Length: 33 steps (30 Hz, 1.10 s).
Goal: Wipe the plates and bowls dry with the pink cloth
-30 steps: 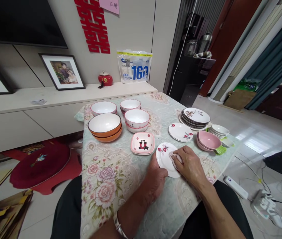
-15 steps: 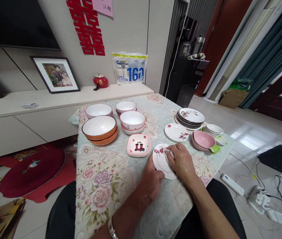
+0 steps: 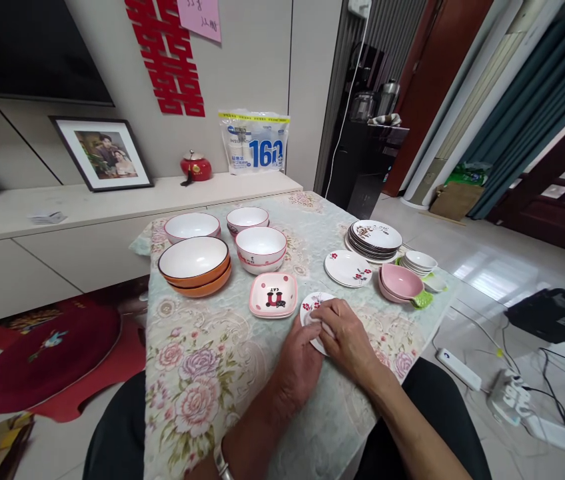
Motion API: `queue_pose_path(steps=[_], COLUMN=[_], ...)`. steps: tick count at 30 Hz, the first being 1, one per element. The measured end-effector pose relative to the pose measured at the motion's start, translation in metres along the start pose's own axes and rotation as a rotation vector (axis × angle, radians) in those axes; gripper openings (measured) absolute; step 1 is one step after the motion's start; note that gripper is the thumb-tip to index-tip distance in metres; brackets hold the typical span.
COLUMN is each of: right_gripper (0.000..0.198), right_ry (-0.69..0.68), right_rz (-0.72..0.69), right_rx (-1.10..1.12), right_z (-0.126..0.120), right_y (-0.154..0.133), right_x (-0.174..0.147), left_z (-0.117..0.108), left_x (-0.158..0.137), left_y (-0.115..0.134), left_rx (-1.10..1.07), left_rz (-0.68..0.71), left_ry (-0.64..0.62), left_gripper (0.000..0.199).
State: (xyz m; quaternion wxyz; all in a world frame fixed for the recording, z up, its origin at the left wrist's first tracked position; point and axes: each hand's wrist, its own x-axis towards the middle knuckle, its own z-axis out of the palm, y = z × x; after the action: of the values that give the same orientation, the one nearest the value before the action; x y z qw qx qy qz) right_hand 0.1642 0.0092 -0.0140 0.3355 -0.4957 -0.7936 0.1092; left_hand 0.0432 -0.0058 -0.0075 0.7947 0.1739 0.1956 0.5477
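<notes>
Taking the square cat dish (image 3: 273,295) as the landmark, the floral saucer (image 3: 312,305) is just to its right and a little nearer the person, held tilted above the tablecloth (image 3: 262,347). The left hand (image 3: 302,365) grips the saucer by its near-left edge, thumb over the top face, other fingers out of sight below. The right hand (image 3: 346,337) is bunched over the saucer, its fingers pinching a pale wad (image 3: 315,323), tissue or cloth, against the face; most of the wad is hidden. The likeliest mishap looks to be the saucer pivoting out of the left grip: it seems held from one side only, so hard pressure from the right hand near the far rim could twist it loose. If it slipped, it could drop to the cloth or knock the cat dish, chipping either rim. Swinging the left knuckles leftward might nudge that dish toward the red-rimmed bowls (image 3: 261,245) behind it, or the orange bowls (image 3: 194,265) to its left. A wide sweep of the right elbow or wrist could catch the pink bowls (image 3: 402,283), well to the dish's right, or the floral plates (image 3: 347,268) beyond the saucer, behind and right of the dish.
</notes>
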Motion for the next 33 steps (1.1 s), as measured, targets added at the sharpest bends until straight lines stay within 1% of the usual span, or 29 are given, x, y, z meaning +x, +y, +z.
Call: queue_pose_path(steps=[3, 4, 6, 9, 11, 14, 16, 17, 19, 21, 23, 25, 26, 27, 29, 31, 33], right_gripper=[0.019, 0.024, 0.045, 0.068, 0.072, 0.064, 0.057, 0.055, 0.049, 0.04, 0.033, 0.036, 0.041, 0.046, 0.054, 0.058, 0.06], right_ry=[-0.128, -0.156, -0.201, -0.243, -0.197, -0.081, -0.028, 0.0, 0.058, 0.125, 0.217, 0.298, 0.32, 0.324, 0.302, 0.263, 0.224], right_rz=[-0.02, -0.032, -0.07, -0.141, -0.198, -0.291, -0.32, -0.312, -0.254, -0.131, 0.08, 0.327, 0.436, 0.526, 0.643, 0.699, 0.714], right_rx=[0.031, 0.011, -0.045, -0.136, -0.235, -0.349, -0.346, -0.322, -0.229, -0.085, 0.09, 0.313, 0.447, 0.589, 0.842, 0.998, 1.05], right_z=[-0.016, -0.021, -0.029, -0.031, -0.026, -0.02, -0.022, -0.025, -0.035, -0.047, -0.059, -0.067, -0.069, -0.07, -0.068, -0.063, -0.057], right_y=[-0.009, -0.011, -0.011, -0.004, 0.003, 0.008, 0.007, 0.006, 0.003, 0.002, 0.007, 0.014, 0.017, 0.02, 0.024, 0.025, 0.026], right_x=[-0.014, -0.019, -0.029, -0.041, -0.045, -0.047, -0.045, -0.043, -0.038, -0.032, -0.026, -0.022, -0.021, -0.019, -0.018, -0.017, -0.016], left_z=[0.0, 0.0, 0.0, 0.0, 0.0, -0.002, -0.003, -0.004, -0.006, -0.009, -0.01, -0.008, -0.006, -0.004, 0.0, 0.001, -0.001], left_x=[0.0, 0.0, 0.0, 0.0, -0.001, -0.002, -0.002, -0.002, -0.001, -0.001, -0.002, -0.003, -0.004, -0.005, -0.006, -0.007, -0.007], left_y=[0.002, 0.003, 0.003, 0.003, 0.003, 0.003, 0.003, 0.003, 0.003, 0.002, 0.001, 0.001, 0.002, 0.003, 0.006, 0.007, 0.007], left_rx=[-0.01, -0.01, -0.018, -0.037, -0.034, -0.031, -0.031, -0.025, 0.003, 0.04, 0.077, 0.127, 0.154, 0.18, 0.202, 0.19, 0.157], left_rz=[-0.045, -0.056, -0.051, -0.034, -0.04, -0.056, -0.065, -0.066, -0.061, -0.065, -0.07, -0.054, -0.036, -0.017, 0.003, -0.015, -0.047], left_ry=[0.037, 0.047, 0.055, 0.035, 0.02, 0.001, 0.012, 0.027, 0.074, 0.143, 0.213, 0.229, 0.204, 0.15, 0.033, -0.037, -0.034], left_gripper=[0.028, 0.029, 0.031, 0.034, 0.034, 0.033, 0.034, 0.035, 0.04, 0.046, 0.051, 0.053, 0.053, 0.052, 0.052, 0.053, 0.055])
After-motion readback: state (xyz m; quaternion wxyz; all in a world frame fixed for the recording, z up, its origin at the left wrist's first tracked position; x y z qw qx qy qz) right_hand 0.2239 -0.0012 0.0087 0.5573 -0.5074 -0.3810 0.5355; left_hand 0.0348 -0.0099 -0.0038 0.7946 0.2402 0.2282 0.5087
